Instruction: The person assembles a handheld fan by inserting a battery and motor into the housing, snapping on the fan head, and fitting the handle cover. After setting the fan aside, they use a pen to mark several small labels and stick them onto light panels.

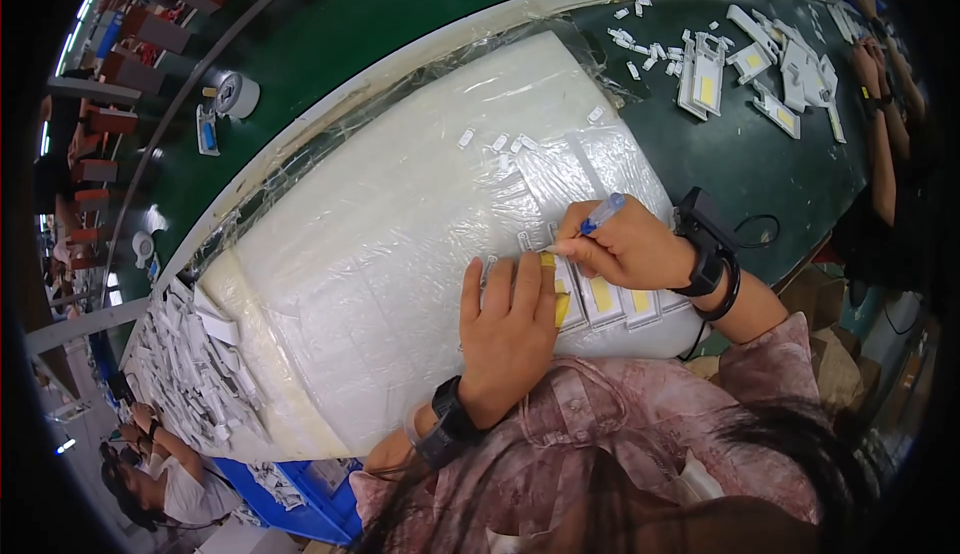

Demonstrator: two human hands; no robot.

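Observation:
My right hand (628, 246) is closed round a clear pen (601, 213) with blue in its barrel. The pen's lower end points down toward a white part by my left fingertips. My left hand (508, 339) lies with fingers stretched out over white parts, partly hiding them, and a yellow patch (562, 306) shows beside its forefinger. To its right, flat white parts with yellow rectangles (600, 296) lie in a row, under and beside my right hand. Several small white pieces (500, 142) rest farther off on the film-wrapped white pad (380, 214).
White parts with yellow patches (705, 84) lie heaped on the green table (770, 169) at the far right, beside scattered small pieces (655, 52). At left is a large pile of white parts (190, 364); a blue crate (325, 504) stands below. Other people work at both sides.

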